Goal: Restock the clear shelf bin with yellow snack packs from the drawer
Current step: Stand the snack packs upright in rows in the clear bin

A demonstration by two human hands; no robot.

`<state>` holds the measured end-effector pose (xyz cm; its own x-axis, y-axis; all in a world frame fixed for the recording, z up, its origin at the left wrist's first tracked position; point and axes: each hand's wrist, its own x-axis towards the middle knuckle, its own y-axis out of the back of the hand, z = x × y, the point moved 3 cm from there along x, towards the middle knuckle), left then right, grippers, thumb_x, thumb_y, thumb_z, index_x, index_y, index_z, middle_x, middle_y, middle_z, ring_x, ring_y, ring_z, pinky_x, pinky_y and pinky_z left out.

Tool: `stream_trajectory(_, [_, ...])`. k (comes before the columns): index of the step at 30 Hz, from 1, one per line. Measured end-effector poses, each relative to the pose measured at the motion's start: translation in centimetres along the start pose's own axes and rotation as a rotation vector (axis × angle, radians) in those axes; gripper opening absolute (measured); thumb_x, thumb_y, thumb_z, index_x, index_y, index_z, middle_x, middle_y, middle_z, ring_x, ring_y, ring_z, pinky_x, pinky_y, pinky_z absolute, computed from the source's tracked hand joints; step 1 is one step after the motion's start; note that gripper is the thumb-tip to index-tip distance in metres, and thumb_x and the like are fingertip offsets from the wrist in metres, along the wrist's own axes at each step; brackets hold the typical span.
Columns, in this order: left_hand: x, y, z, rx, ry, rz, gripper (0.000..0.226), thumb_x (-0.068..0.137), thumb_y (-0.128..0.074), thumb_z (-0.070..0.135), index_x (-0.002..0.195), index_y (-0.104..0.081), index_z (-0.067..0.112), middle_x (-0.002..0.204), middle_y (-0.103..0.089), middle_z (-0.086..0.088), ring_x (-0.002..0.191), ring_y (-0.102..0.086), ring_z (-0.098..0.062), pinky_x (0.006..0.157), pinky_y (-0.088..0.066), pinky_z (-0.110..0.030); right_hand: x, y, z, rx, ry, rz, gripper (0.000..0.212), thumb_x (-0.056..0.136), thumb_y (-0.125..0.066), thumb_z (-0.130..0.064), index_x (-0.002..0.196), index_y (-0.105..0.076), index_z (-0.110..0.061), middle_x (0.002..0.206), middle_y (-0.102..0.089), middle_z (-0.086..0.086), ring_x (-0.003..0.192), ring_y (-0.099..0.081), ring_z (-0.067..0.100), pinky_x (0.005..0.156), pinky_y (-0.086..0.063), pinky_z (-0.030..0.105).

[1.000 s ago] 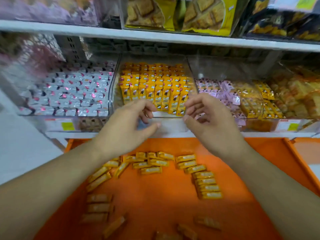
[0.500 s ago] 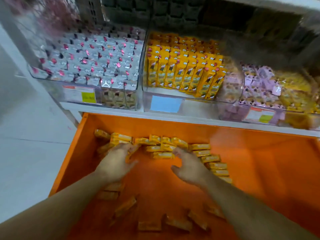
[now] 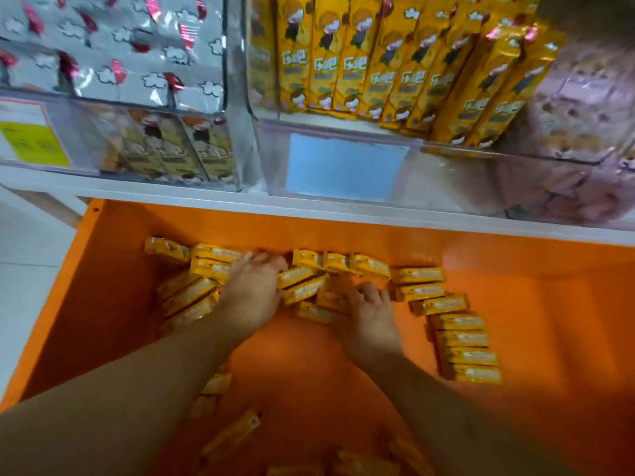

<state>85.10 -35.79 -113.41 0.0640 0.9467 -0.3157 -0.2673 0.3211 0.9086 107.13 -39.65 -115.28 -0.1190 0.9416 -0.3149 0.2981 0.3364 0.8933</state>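
The orange drawer stands pulled out below the shelf, with several yellow snack packs scattered and stacked along its back and right side. My left hand lies over packs at the back left, fingers stretched forward on top of them. My right hand sits on the middle cluster of packs, its fingertips bent down among them; whether it grips one is hidden. Above, the clear shelf bin with a blue label holds upright rows of yellow packs.
A clear bin of silver and pink packs stands left of the yellow one, a bin of pink packs right of it. The white shelf edge overhangs the drawer's back. More loose packs lie near the drawer's front. Tiled floor shows at left.
Both hands dropped from the shelf bin's front into the drawer and now rest on the yellow packs. The view has moved closer and lower.
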Motion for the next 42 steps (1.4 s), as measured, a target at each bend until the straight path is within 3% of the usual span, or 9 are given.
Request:
stream_trajectory(3, [-1.5,0.2,-0.2,-0.047,0.008,-0.005,0.036,0.088,-0.07,0.03,0.123,-0.06,0.03,0.129,-0.063,-0.001,0.129,-0.05,-0.028,0.113,-0.035,-0.04,-0.5,-0.2,0.3,0.022,-0.019,-0.051,0.054,0.078,-0.072,-0.047,0.128,-0.057,-0.035,0.118,-0.054,-0.003,0.111,-0.048,0.028,0.094,-0.046,0.041])
stream_trajectory(10, [-7.4,6.5,0.1,-0.243,0.121,-0.021,0.026,0.087,-0.063,0.039,0.112,-0.056,0.04,0.111,-0.067,0.004,0.093,-0.068,-0.021,0.08,-0.056,-0.035,-4.2,4.7,-0.8,0.257,-0.11,-0.15,0.029,0.087,-0.073,-0.055,0.104,-0.063,-0.033,0.096,-0.067,-0.01,0.09,-0.069,0.019,0.066,-0.049,0.034])
stream_trajectory(15, [-11.8,15.2,4.1,-0.443,0.043,-0.021,0.032,0.098,-0.063,0.015,0.074,-0.063,0.038,0.076,-0.068,0.008,0.072,-0.064,-0.007,0.058,-0.04,-0.008,-6.6,13.4,-5.0,0.63,-0.114,-0.272,0.041,0.093,-0.077,-0.013,0.13,-0.057,-0.019,0.098,-0.064,-0.006,0.076,-0.066,0.015,0.059,-0.052,0.026])
stream_trajectory(18, [-13.8,18.7,5.7,-0.551,0.04,-0.019,0.022,0.097,-0.066,0.029,0.077,-0.072,0.031,0.06,-0.069,0.016,0.06,-0.064,-0.003,0.064,-0.051,-0.026,-8.5,19.2,-7.2,0.875,-0.039,-0.265,0.032,0.095,-0.071,-0.001,0.124,-0.06,-0.006,0.091,-0.071,0.004,0.06,-0.067,0.01,0.051,-0.051,0.022])
stream_trajectory(23, [-17.9,24.3,7.3,-0.76,-0.054,-0.003,0.024,0.085,-0.078,0.054,0.09,-0.079,0.031,0.09,-0.079,0.003,0.077,-0.074,-0.013,0.084,-0.057,-0.034,-12.2,25.9,-9.1,1.055,0.088,-0.184,0.044,0.083,-0.077,-0.023,0.123,-0.067,-0.007,0.101,-0.078,0.007,0.084,-0.07,0.017,0.074,-0.051,0.03])
stream_trajectory(27, [-20.7,26.5,8.5,-0.8,-0.13,-0.025,0.029,0.078,-0.09,0.036,0.104,-0.077,0.036,0.106,-0.078,0.013,0.099,-0.073,-0.003,0.104,-0.054,-0.04,-14.3,28.2,-9.2,1.146,0.168,-0.138,0.031,0.095,-0.068,-0.015,0.126,-0.069,-0.009,0.12,-0.075,0.014,0.103,-0.071,0.026,0.079,-0.052,0.031])
stream_trajectory(34, [-21.9,27.4,10.1,-1.08,-0.131,-0.059,0.025,0.087,-0.081,0.017,0.112,-0.076,0.019,0.097,-0.079,-0.004,0.072,-0.07,-0.016,0.077,-0.059,-0.03,-15.5,29.4,-10.3,1.272,0.163,-0.06,0.026,0.099,-0.066,-0.02,0.124,-0.073,-0.016,0.123,-0.074,0.014,0.116,-0.069,0.038,0.086,-0.053,0.042])
stream_trajectory(39, [-20.9,27.5,10.6,-1.221,-0.124,-0.086,0.024,0.085,-0.081,0.023,0.107,-0.076,0.014,0.085,-0.075,-0.009,0.073,-0.067,-0.02,0.074,-0.056,-0.03,-15.5,30.5,-12.3,1.205,0.184,-0.038,0.02,0.105,-0.059,-0.014,0.113,-0.076,-0.013,0.11,-0.078,0.004,0.091,-0.075,0.006,0.067,-0.055,0.016])
stream_trajectory(42, [-20.0,27.2,10.4,-1.283,-0.06,-0.096,0.042,0.08,-0.088,0.038,0.111,-0.076,0.012,0.099,-0.075,-0.022,0.075,-0.067,-0.025,0.077,-0.058,-0.035,-15.0,30.4,-12.6,1.203,0.176,-0.024,0.02,0.105,-0.059,-0.017,0.109,-0.079,-0.017,0.107,-0.079,0.005,0.102,-0.075,0.02,0.08,-0.06,0.031])
